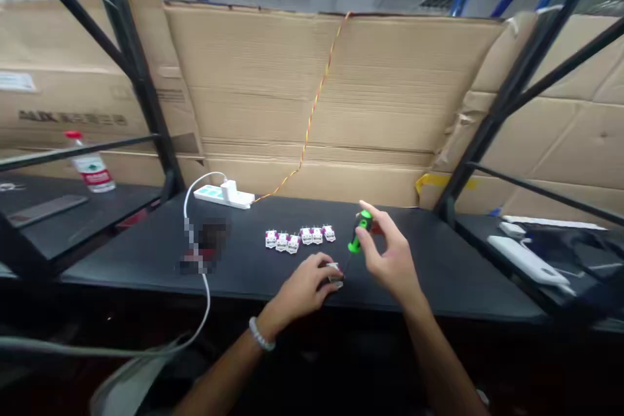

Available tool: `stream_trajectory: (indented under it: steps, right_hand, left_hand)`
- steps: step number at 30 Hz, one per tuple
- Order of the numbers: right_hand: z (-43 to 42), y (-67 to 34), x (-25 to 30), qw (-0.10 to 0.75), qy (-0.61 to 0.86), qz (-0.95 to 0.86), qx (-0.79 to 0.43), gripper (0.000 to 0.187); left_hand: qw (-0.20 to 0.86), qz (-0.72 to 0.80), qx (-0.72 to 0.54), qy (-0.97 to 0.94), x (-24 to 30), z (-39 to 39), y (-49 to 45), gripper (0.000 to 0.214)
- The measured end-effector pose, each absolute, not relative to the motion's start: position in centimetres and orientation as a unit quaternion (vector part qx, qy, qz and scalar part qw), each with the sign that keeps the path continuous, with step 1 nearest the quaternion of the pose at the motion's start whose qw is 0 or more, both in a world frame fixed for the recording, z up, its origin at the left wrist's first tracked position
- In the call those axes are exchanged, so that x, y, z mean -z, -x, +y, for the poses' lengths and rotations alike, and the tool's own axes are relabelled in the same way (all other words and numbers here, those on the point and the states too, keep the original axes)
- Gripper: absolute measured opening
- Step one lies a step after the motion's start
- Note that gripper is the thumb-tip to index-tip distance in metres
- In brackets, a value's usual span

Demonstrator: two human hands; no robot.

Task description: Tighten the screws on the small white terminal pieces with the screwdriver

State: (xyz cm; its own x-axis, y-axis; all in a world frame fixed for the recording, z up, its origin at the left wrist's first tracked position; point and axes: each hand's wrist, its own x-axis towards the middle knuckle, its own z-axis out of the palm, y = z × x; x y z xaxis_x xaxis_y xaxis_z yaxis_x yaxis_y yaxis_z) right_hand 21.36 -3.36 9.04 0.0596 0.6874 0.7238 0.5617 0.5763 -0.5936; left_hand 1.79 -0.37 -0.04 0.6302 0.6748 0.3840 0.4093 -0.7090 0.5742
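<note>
My right hand [390,259] grips a green-handled screwdriver [359,232], its shaft pointing down to the left toward my left hand. My left hand [307,285] is closed on a small white part [335,273] that rests on the black table [463,286]. Just behind my hands, several small white-and-magenta parts [299,238] lie in a row on the table.
A white power strip [224,195] with a plugged-in charger lies at the back left, its white cable [207,299] looping off the front edge. A twisted red-yellow wire [312,110] hangs down the cardboard wall. A water bottle [90,166] stands on the left table; white devices [526,260] lie right.
</note>
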Motion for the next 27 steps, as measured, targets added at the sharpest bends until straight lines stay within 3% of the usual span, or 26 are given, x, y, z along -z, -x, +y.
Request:
stream_trajectory:
  steps: [3,8,13,18,24,27]
  right_hand:
    - [-3.21,-21.51,-8.83,0.560,0.444,-0.691,-0.108,0.047]
    - [-3.08,-21.47,-8.97,0.554,0.479,-0.681,-0.001,0.042]
    - [-3.29,-21.58,-9.34,0.535,0.451,-0.706,-0.110,0.049]
    - [-3.19,-21.45,-9.46,0.552,0.473,-0.687,-0.001,0.037]
    - [-3.22,-21.46,-9.35,0.552,0.438,-0.698,-0.129,0.050]
    - [-3.26,-21.36,-9.61,0.552,0.457,-0.696,-0.045,0.043]
  left_hand:
    - [0.215,0.311,-0.300,-0.876,-0.02,-0.47,-1.83,0.019]
    - [0.213,0.314,-0.301,-0.875,-0.11,-0.56,-1.84,0.018]
    - [0.219,0.317,-0.301,-0.872,-0.16,-0.58,-1.86,0.018]
    - [0.216,0.315,-0.302,-0.873,-0.06,-0.52,-1.86,0.018]
    - [0.213,0.311,-0.302,-0.876,0.02,-0.50,-1.78,0.018]
    - [0.215,0.311,-0.301,-0.876,0.08,-0.44,-1.78,0.018]
